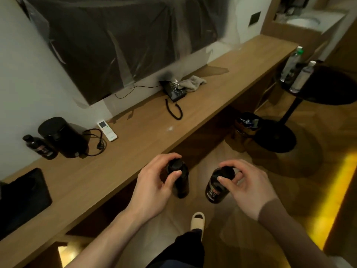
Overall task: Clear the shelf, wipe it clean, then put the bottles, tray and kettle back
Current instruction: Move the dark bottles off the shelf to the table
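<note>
**2 hands, 2 dark bottles, held off the shelf edge**

Both forearms reach forward from the bottom of the head view, the left one bare, the right one in a brown sleeve. Left hand (154, 182) grips the left bottle (178, 178) from above, fingers (174, 174) curled round its cap and neck. Right hand (245, 182) grips the right bottle (217, 185) the same way; that bottle tilts and shows a pale label. Each bottle is dark, glossy and cylindrical, and both hang over the floor just in front of the wooden shelf (135, 136).

On the shelf's far left stand a 3rd dark bottle (39, 147) and, just beside it, a black rounded kettle (61, 137) with its cord coiled alongside. A flat black tray (23, 198) lies at the near left end. Further along lie a white remote (107, 130), a black telephone (173, 89) and a crumpled grey cloth (193, 83). 2 clear bottles (291, 64) stand on a round black side table (328, 88) at right.
</note>
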